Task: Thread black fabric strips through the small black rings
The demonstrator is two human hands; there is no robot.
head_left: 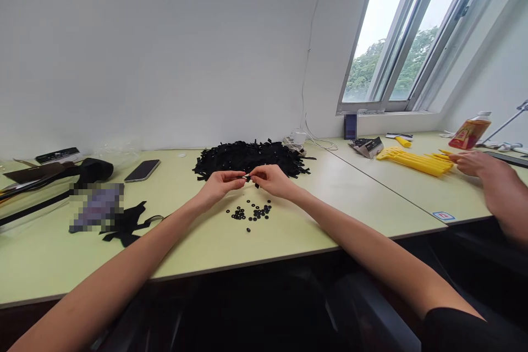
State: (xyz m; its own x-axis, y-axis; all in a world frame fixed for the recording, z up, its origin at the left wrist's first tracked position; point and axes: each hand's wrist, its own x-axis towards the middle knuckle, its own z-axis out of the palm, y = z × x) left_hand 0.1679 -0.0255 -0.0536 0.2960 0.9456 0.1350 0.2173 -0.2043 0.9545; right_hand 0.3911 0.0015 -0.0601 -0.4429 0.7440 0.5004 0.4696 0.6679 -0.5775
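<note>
Over the pale green table, my left hand (225, 182) and my right hand (272, 180) meet, fingertips almost touching. Both are closed in a pinch on a small black strip (257, 186), whose end pokes out under the right fingers; most of it is hidden. Right behind the hands lies a wide heap of black strips (243, 155), dotted with tiny shiny spots. Nearer to me, small black rings (258, 213) are scattered on the tabletop. Whether a ring is also between my left fingers is too small to make out.
A phone (142, 171) and black scraps (127, 223) lie left, with packaging (53, 168) farther out. At right, a co-worker's hand (474, 164) touches yellow handle-like pieces (416, 160) near a drink bottle (471, 131). The table's front edge (247, 260) runs below my forearms.
</note>
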